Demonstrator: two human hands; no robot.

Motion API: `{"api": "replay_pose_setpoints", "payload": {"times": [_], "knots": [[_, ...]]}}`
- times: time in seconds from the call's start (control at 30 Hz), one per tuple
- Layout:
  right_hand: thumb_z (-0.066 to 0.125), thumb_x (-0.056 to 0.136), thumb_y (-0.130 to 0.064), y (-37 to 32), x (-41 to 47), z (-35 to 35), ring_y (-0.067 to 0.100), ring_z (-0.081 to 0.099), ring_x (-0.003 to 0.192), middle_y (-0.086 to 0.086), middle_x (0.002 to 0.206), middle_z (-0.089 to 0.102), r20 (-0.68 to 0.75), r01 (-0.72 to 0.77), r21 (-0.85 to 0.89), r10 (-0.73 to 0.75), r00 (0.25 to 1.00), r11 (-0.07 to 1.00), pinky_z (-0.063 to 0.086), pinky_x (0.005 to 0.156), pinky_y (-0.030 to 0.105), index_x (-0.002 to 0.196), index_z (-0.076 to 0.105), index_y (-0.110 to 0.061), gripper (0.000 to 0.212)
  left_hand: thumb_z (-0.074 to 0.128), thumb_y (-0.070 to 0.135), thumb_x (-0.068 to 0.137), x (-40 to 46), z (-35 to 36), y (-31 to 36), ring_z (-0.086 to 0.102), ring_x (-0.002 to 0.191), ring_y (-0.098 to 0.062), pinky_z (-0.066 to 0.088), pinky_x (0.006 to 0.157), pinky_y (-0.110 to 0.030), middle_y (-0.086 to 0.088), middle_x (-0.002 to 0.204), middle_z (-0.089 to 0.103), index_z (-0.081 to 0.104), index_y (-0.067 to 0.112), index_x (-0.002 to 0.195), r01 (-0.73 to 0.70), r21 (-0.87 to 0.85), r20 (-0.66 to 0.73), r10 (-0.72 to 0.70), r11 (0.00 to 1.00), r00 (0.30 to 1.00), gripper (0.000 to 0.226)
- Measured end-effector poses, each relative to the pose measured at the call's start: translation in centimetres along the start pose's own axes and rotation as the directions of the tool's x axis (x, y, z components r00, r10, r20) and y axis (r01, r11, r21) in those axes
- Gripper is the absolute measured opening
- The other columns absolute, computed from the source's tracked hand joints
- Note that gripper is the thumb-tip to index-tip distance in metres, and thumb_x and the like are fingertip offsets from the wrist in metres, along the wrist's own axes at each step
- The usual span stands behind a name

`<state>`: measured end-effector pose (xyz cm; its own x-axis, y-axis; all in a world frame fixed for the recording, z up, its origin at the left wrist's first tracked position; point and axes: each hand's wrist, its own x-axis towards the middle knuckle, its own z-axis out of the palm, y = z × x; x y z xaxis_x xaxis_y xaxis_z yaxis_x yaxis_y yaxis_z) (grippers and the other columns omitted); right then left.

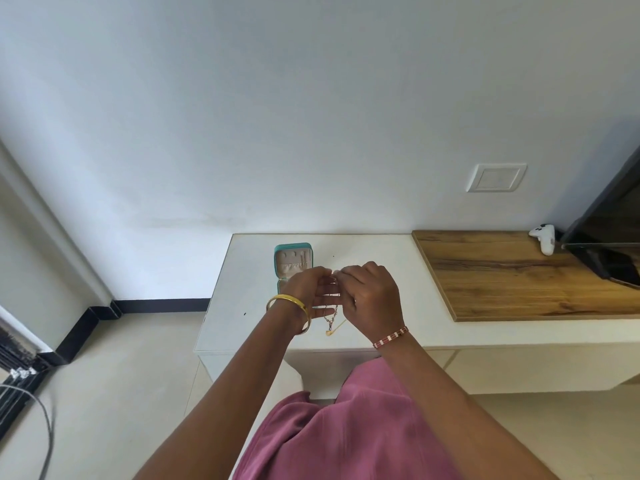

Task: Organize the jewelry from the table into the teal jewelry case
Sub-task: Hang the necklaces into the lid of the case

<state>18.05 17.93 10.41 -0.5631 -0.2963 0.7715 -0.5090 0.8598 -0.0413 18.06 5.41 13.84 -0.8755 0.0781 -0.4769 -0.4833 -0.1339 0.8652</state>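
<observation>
Far left on the white table (263, 327): teal jewelry case (293, 261), lid up, cream pockets showing. Just right of it, left hand (306, 289), gold bangle (289, 311) at the wrist, fingertips meeting those of the right hand (369, 296), both pinching a thin chain (331, 315) that dangles between them above the tabletop, gold pendant (329, 332) at its low end. Probably mid-step: readying the chain for the case. Next, likely a short carry left and far, without tangling. Further right: wooden board (519, 271), white game controller (543, 239), dark screen (609, 230). Nothing blocking the path.
</observation>
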Motion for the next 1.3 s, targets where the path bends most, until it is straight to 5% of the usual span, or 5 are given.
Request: {"api": "replay_pose_setpoints", "payload": {"times": [0.2,0.4,0.7,0.97,1.3], "knots": [[0.051,0.079,-0.008,-0.3,1.0,0.1,0.025,0.055,0.069,0.005,0.071,0.063,0.205,-0.224,0.181,0.186,0.961,0.958,0.044,0.061,0.028,0.072,0.065,-0.009,0.015,0.045,0.019,0.091,0.2,-0.4,-0.1,0.062,0.065,-0.020,0.049,0.070,-0.029,0.003,0.052,0.067,0.060,0.011,0.072,-0.039,0.061,-0.028,0.041,0.997,0.999,0.026],[0.056,0.085,-0.008,-0.4,3.1,-0.9,0.013,0.050,0.067,0.005,0.076,0.060,0.580,-0.687,0.411,0.409,0.704,0.599,0.037,0.060,0.015,0.078,0.062,-0.006,0.010,0.051,0.022,0.089,1.0,-1.5,-0.8,0.058,0.060,-0.014,0.047,0.064,-0.024,0.000,0.069,0.064,0.064,0.012,0.078,-0.160,0.369,-0.184,0.241,0.916,0.953,0.020],[0.053,0.086,-0.009,0.3,4.9,-1.6,0.018,0.055,0.072,0.012,0.077,0.063,0.781,-0.751,0.331,0.282,0.558,0.571,0.040,0.063,0.024,0.068,0.056,-0.012,0.019,0.050,0.009,0.090,0.5,-1.3,-0.7,0.060,0.072,-0.004,0.048,0.081,-0.027,-0.006,0.088,0.065,0.066,0.005,0.108,-0.424,0.409,0.014,0.459,0.808,0.888,0.024],[0.049,0.086,-0.007,0.6,5.2,-1.9,0.014,0.049,0.064,0.009,0.070,0.061,0.805,-0.776,0.314,0.279,0.523,0.547,0.036,0.056,0.019,0.068,0.058,-0.009,0.020,0.059,0.016,0.087,1.1,-2.2,-1.0,0.051,0.054,0.023,0.037,0.052,0.000,0.001,0.085,0.064,0.072,0.004,0.094,-0.461,0.550,0.065,0.515,0.696,0.855,0.019],[0.045,0.087,-0.002,1.3,4.3,-1.2,0.014,0.053,0.061,0.000,0.056,0.061,0.820,-0.867,0.488,0.287,0.495,0.099,0.043,0.060,0.023,0.058,0.057,-0.009,0.032,0.047,0.007,0.090,1.1,-2.4,-0.8,0.066,0.064,-0.010,0.051,0.077,-0.028,0.003,0.059,0.070,0.064,0.009,0.071,-0.322,0.072,0.017,0.321,0.944,0.947,0.026]]}}
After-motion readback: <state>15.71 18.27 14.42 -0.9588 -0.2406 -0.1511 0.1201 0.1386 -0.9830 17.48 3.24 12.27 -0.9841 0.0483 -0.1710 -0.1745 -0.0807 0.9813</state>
